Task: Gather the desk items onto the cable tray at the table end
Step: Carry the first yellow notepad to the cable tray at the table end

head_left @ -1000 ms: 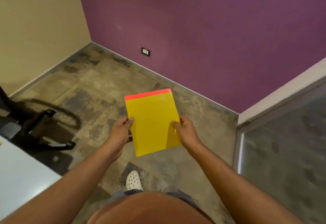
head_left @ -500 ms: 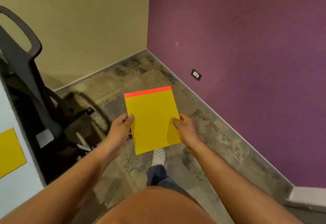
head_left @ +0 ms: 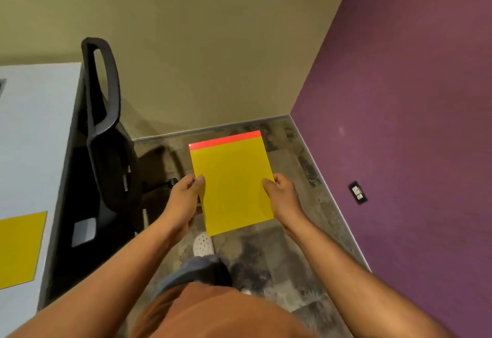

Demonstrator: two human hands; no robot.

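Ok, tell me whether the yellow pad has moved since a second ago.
Yes. The yellow pad, held by the left hand and right hand, has swung leftward, away from the wall outlet toward the black chair and white table.

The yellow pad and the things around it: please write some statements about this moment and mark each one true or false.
1. Both hands hold the yellow pad, the left hand at its left edge and the right hand at its right edge. True.
2. The pad has a blue strip along its top edge. False: the strip is red-orange.
3. A second yellow sheet lies on the white table. True.
4. The pad rests on the seat of the black chair. False: it is held in the air above the floor.
5. The wall socket is on the purple wall. True.
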